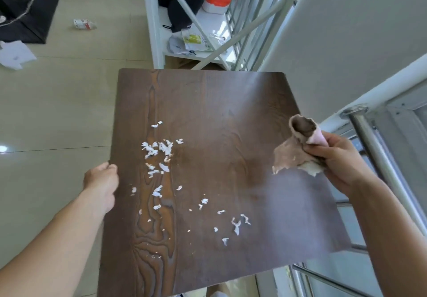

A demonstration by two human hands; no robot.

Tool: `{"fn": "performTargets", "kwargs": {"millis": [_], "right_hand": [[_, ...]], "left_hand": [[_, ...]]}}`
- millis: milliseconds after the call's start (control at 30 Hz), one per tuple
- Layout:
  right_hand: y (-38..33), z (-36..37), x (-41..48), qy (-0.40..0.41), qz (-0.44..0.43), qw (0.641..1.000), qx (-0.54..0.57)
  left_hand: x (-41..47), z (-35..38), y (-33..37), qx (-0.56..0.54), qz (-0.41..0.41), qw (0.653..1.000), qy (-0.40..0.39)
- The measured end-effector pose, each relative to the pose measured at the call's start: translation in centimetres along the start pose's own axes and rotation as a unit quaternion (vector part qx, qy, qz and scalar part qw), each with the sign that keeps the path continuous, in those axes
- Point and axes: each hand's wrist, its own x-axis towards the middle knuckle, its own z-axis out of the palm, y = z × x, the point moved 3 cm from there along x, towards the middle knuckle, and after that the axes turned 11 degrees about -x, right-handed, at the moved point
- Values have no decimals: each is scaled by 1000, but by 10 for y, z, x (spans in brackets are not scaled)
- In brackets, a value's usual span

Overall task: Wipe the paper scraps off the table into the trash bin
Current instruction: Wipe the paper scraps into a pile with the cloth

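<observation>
Currently: your right hand (339, 158) fingers pinch a soft, limp cloth (295, 151); left hand (101, 181) grips the counter (231, 111) edge; featherlight paper scraps (159, 151) scatter easily.

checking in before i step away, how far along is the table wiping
Barely started. Done: nothing visibly cleared; paper scraps lie scattered across the table. In hand: the right hand holds a bunched cloth above the right edge, while the left hand rests at the left edge. Left: all wiping; no trash bin is in view.
</observation>
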Motion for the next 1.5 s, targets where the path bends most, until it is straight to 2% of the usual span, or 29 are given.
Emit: {"fn": "performTargets", "kwargs": {"millis": [100, 167, 300, 400, 433, 500, 567, 633, 733, 800, 833, 867, 933, 1033, 1100, 1133, 1267, 1400, 1500], "right_hand": [[33, -41, 33, 77, 45, 992, -93], [56, -45, 53, 92, 80, 984, -133], [73, -13, 73, 78, 102, 963, -237], [69, 36, 51, 73, 90, 970, -211], [68, 57, 37, 44, 77, 974, -207], [65, 179, -45, -86, 36, 977, -190], [62, 234, -70, -162, 24, 976, -144], [49, 253, -80, -182, 23, 977, -106], [30, 183, -78, -157, 6, 982, -109], [19, 95, -86, -96, -3, 977, -189], [15, 44, -92, -57, 4, 971, -232], [17, 19, -97, -54, 21, 965, -255], [30, -5, -105, -56, 64, 952, -295], [83, 20, -109, -39, 155, 935, -317], [112, 44, -103, 25, 141, 913, -382], [117, 58, -99, 68, 131, 914, -377], [106, 136, -91, 130, 110, 959, -224], [74, 200, -56, 160, 95, 972, -141], [34, 219, -11, 154, 93, 980, -89]], "left_hand": [[15, -1, -9, -4, -6, 1000, -3], [21, -3, -12, -12, -9, 1000, 2], [21, -3, -10, -26, -22, 999, 8], [2, -9, -2, -21, -13, 1000, 6], [3, -9, -4, -21, -15, 1000, 6], [-8, -117, -18, -14, -29, 999, 43], [-4, -125, -25, -21, -38, 999, 26], [-1, -123, -19, -52, -61, 997, -2], [5, -102, -27, -80, -95, 991, -42], [-8, -77, -45, -64, -131, 984, -104], [-22, -51, -62, -64, -158, 976, -138], [-32, -50, -64, -55, -163, 972, -159], [-52, -45, -72, -72, -174, 963, -191], [-67, -50, -89, -89, -187, 957, -203], [-87, -45, -93, -118, -191, 950, -216], [-96, -42, -94, -132, -190, 948, -220], [-119, -23, -89, -160, -185, 942, -229], [-133, -4, -86, -162, -189, 939, -239], [-138, 3, -89, -147, -194, 936, -253]]}}
